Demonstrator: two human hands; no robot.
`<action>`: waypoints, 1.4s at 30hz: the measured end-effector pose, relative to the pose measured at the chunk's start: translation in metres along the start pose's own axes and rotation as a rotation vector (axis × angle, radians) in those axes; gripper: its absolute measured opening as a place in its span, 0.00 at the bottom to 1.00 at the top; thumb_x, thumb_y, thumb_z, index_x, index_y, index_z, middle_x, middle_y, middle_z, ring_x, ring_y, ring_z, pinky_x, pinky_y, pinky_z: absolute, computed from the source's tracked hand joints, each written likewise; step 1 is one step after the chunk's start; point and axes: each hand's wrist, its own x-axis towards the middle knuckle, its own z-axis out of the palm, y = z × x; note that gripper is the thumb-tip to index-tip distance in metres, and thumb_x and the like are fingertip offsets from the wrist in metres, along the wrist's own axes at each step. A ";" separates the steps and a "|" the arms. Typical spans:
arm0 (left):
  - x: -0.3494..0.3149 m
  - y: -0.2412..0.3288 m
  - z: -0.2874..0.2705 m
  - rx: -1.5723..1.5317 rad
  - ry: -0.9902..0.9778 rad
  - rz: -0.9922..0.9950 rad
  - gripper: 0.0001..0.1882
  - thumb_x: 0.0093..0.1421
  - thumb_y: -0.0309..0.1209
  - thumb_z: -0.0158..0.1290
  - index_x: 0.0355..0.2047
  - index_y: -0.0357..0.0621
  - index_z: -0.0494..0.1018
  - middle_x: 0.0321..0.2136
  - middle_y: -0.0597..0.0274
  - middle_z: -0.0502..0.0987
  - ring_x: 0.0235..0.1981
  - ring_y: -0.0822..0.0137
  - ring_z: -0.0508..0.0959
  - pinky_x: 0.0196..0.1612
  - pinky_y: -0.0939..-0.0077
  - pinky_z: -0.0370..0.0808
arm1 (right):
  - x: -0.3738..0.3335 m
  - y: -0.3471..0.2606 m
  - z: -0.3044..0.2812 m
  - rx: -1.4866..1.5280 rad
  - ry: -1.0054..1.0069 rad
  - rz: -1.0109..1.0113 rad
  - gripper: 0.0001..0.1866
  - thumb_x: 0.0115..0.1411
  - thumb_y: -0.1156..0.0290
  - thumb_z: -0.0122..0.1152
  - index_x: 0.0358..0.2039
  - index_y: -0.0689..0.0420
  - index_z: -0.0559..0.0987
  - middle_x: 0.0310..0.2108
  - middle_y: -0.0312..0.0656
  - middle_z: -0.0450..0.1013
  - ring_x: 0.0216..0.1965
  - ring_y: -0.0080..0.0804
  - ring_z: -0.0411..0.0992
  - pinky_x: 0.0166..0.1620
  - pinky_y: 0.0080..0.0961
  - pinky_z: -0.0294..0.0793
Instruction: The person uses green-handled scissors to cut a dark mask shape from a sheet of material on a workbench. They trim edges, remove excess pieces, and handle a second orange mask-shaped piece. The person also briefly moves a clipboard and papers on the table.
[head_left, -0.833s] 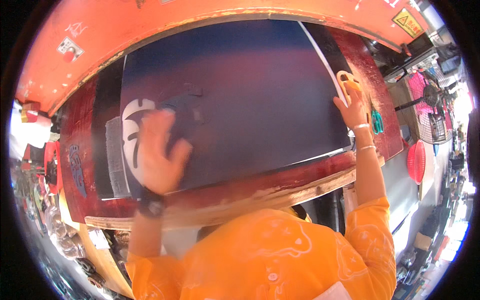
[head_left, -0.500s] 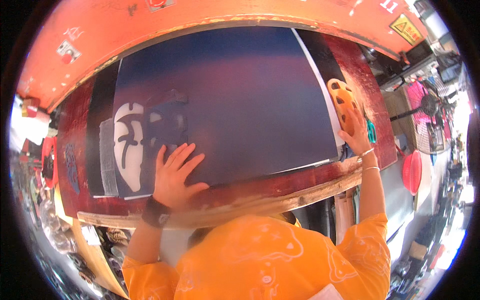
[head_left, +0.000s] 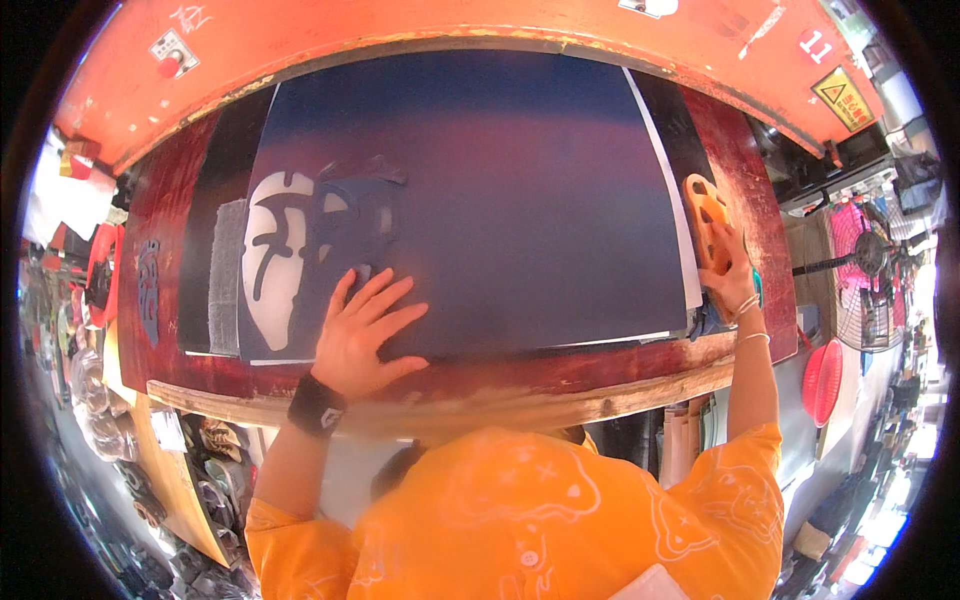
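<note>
Head view: splayed left hand (head_left: 360, 345), seven o'clock, seemingly steadies dark sheet (head_left: 520, 220); right hand (head_left: 731, 270), three o'clock, grips orange form (head_left: 703, 235); lifting would need firmness.

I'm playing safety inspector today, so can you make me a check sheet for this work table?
Surface: scuffed red table, wooden near edge.
Things: dark sheet with a pale shape at left; orange holed piece along its right edge.
Clutter: blue patch at far left; teal thing, mostly hidden, at right.
Hands: left hand, fingers spread, at the sheet's near edge; right hand touching the orange piece, grip unclear.
Cables: nothing seen.
Surroundings: orange machine beyond; fan and red basket at right.
</note>
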 end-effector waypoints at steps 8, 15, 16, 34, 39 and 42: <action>-0.004 -0.007 0.001 -0.033 0.040 0.045 0.24 0.47 0.39 0.62 0.46 0.51 0.74 0.53 0.59 0.70 0.58 0.56 0.65 0.61 0.48 0.52 | -0.035 -0.134 0.010 0.678 0.032 -0.014 0.45 0.36 0.69 0.72 0.58 0.64 0.64 0.52 0.43 0.67 0.53 0.30 0.65 0.56 0.23 0.61; -0.009 -0.015 0.009 -0.051 0.116 0.110 0.20 0.48 0.40 0.62 0.42 0.51 0.76 0.49 0.62 0.72 0.56 0.56 0.66 0.61 0.49 0.53 | -0.043 -0.276 0.101 0.383 -0.043 -0.195 0.41 0.32 0.72 0.73 0.54 0.53 0.72 0.59 0.51 0.59 0.59 0.39 0.59 0.60 0.28 0.58; -0.009 -0.016 0.009 -0.053 0.114 0.117 0.20 0.48 0.40 0.61 0.41 0.51 0.76 0.49 0.62 0.72 0.56 0.56 0.66 0.61 0.49 0.53 | -0.041 -0.290 0.111 0.271 -0.028 -0.210 0.41 0.32 0.71 0.74 0.53 0.50 0.73 0.59 0.53 0.59 0.60 0.41 0.59 0.60 0.30 0.58; -0.002 -0.025 0.007 -0.152 0.078 0.085 0.18 0.51 0.42 0.58 0.41 0.50 0.75 0.48 0.65 0.71 0.57 0.60 0.64 0.63 0.51 0.49 | -0.030 -0.350 0.173 -0.271 0.077 -0.065 0.37 0.36 0.61 0.71 0.52 0.41 0.72 0.61 0.50 0.55 0.59 0.59 0.52 0.58 0.49 0.57; 0.009 -0.033 -0.003 -0.224 0.121 0.122 0.15 0.49 0.34 0.60 0.39 0.48 0.76 0.44 0.62 0.74 0.53 0.58 0.69 0.60 0.54 0.57 | -0.014 -0.319 0.152 0.019 0.034 -0.308 0.34 0.44 0.64 0.67 0.54 0.50 0.70 0.58 0.52 0.59 0.60 0.55 0.55 0.59 0.45 0.56; 0.005 -0.042 -0.014 -0.473 0.179 0.139 0.13 0.48 0.28 0.61 0.36 0.45 0.76 0.39 0.59 0.76 0.45 0.56 0.74 0.51 0.59 0.68 | -0.017 -0.274 0.135 0.236 0.187 -0.235 0.30 0.50 0.64 0.62 0.55 0.52 0.69 0.58 0.54 0.58 0.59 0.53 0.56 0.59 0.47 0.54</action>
